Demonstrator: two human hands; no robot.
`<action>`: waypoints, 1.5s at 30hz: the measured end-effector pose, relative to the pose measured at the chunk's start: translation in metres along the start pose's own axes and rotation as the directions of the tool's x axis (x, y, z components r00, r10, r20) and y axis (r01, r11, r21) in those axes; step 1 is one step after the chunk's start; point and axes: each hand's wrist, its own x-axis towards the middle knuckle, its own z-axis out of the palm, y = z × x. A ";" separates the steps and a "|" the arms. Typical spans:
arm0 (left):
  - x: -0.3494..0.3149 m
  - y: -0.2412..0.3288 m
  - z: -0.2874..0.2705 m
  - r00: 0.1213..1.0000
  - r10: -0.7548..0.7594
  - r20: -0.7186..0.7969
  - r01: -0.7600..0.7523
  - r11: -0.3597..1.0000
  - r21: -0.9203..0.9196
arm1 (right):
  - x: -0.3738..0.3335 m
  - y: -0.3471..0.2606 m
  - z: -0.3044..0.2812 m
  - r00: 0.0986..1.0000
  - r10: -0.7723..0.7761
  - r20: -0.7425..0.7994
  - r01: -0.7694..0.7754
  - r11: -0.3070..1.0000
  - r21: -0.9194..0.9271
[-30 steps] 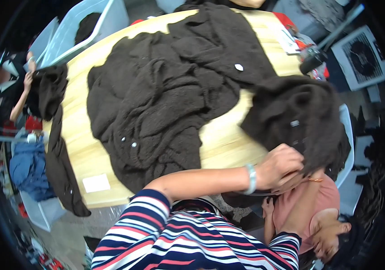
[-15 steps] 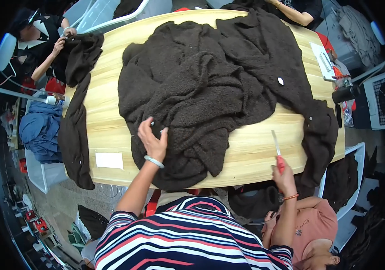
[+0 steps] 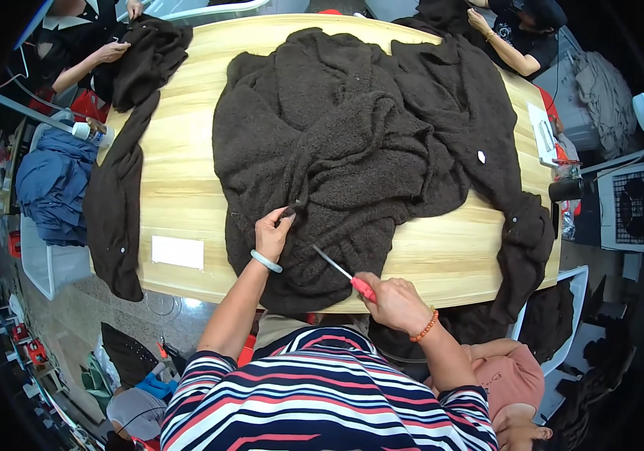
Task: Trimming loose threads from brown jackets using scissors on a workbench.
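Note:
A large dark brown knitted garment point(image 3: 337, 135) lies crumpled across the table in front of me. With the fingertips of my left hand point(image 3: 270, 234), I pinch a fold of it near its lower left part. Small shiny bits, perhaps snaps, show beside those fingers. My right hand point(image 3: 398, 302) is closed round the red handle of a tool point(image 3: 342, 270) with a narrow metal shaft or blade; its exact kind is unclear. The tip points up and left over the garment, a short way from my left hand.
A white card point(image 3: 177, 252) lies on the wooden table point(image 3: 179, 143), left of the garment. Brown sleeves hang over both sides. Co-workers handle dark cloth at the far left and far right; another person is at my lower right. Blue cloth point(image 3: 55, 188) fills a bin at left.
My left hand has gone from open fingers to a pinch on the brown garment. My right hand has brought the red-handled tool leftward, from bare tabletop to over the garment.

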 end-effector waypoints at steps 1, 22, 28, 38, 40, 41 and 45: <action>0.002 -0.002 -0.002 0.999 -0.028 0.023 0.029 0.997 -0.066 | 0.004 -0.004 -0.001 0.999 -0.010 -0.050 0.010 1.000 0.006; 0.020 0.020 0.031 0.932 0.221 0.288 -0.336 0.822 0.459 | 0.005 -0.016 -0.015 0.996 0.073 -0.050 -0.074 0.997 -0.025; 0.000 0.028 0.030 0.978 0.066 0.196 -0.121 0.952 0.282 | -0.007 -0.013 -0.014 0.996 0.084 0.029 -0.083 0.996 -0.025; 0.037 0.041 0.045 0.991 0.097 0.090 -0.098 0.995 0.001 | -0.001 -0.015 -0.024 0.984 0.091 -0.155 -0.059 0.978 0.199; 0.047 0.022 0.044 0.945 0.309 0.111 -0.323 0.934 0.152 | 0.003 -0.016 -0.027 0.981 0.083 -0.174 -0.051 0.982 0.182; 0.041 0.041 0.050 0.926 0.353 0.132 -0.373 0.912 0.173 | 0.003 -0.013 -0.027 0.979 0.130 -0.160 -0.108 0.984 0.140; 0.025 0.043 0.049 0.906 0.404 0.127 -0.423 0.868 0.261 | -0.001 -0.021 -0.029 0.980 0.163 -0.112 -0.162 0.987 0.019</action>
